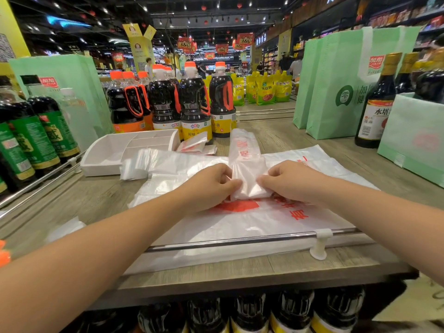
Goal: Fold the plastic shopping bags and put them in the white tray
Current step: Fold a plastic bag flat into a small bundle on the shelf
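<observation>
1. The fingers [234,183] of the left hand [211,186] and of the right hand [290,181] are clamped in a pinch on the near end of a plastic shopping bag [245,155]. The bag is already folded into a narrow strip that points away from the person.
2. The step in hand is judged to be folding this strip end over end into a small packet, and that step looks only partly done.
3. The next move calls for a firm hold, since the thin film may spring open. The packet must then be carried left and away to the tray.
4. Under the strip, more flat bags [252,222] with red print are spread on the wooden table [96,200].
5. The white tray [101,162] stands at the left rear of the table. No bag is seen in its divided compartments, and a flat bag's edge lies against its near wall.
6. Small folded bags [194,144] lie just beside the tray's right end, outside it.
7. Dark sauce bottles [194,102] and green tote bags [336,87] stand behind.
</observation>
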Tool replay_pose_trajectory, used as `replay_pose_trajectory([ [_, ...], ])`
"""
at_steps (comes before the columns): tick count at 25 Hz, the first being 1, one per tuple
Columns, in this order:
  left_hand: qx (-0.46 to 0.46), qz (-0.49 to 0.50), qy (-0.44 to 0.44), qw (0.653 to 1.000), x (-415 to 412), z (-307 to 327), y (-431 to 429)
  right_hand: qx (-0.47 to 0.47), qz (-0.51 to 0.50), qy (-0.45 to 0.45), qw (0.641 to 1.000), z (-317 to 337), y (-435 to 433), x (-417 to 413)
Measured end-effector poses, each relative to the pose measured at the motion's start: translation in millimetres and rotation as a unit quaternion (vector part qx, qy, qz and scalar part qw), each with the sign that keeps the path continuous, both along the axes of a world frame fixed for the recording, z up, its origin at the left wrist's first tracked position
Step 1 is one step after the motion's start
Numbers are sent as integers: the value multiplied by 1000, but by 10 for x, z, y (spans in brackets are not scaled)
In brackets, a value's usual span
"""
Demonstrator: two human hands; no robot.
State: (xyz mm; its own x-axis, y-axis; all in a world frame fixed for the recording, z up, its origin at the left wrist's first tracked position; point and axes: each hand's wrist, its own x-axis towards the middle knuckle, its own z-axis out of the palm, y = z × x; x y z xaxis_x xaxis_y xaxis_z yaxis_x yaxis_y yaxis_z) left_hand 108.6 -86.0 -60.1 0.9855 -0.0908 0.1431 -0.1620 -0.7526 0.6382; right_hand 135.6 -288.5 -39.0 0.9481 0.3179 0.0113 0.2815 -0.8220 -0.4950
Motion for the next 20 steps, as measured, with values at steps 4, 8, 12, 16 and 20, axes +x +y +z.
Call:
replay_pose_trajectory([
  [4, 76, 15, -66, 995, 2, -19, -18, -38, -11, -36, 999, -54, 5, 30],
  [8, 118, -35, -82, 989, -59, 32, 66, -42, -1, -112, 993, -113, -9, 47],
  [12, 155, -71, -34, 985, -126, 46, 94, -25, 50, -121, 991, -129, -63, 40],
  [16, 169, -93, -48, 980, -133, 54, 108, -73, 69, -116, 988, -108, -91, 9],
  [20, 205, -133, -82, 966, -124, 44, 120, -67, 102, -91, 988, -107, -109, 14],
])
